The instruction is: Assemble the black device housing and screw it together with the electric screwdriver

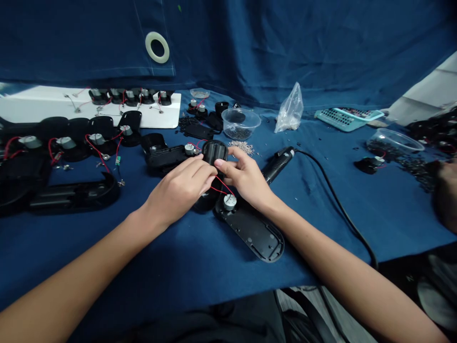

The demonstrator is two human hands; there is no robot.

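Left grip (187, 183) and right grip (246, 176), head view: both pinched the black housing (215, 150) mid-surface (160, 267). Red wires (224, 185) ran from beneath the fingers to a motor (230, 203) on a panel (253, 231) nearer the front edge. Judged risk: lifting or twisting the housing could tug the wires loose.

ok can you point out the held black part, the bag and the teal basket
Held black part (214, 151): head view, on its exposed upper side.
Bag (291, 109): head view, on the middle of its clear plastic.
Teal basket (338, 122): head view, on its front wall.
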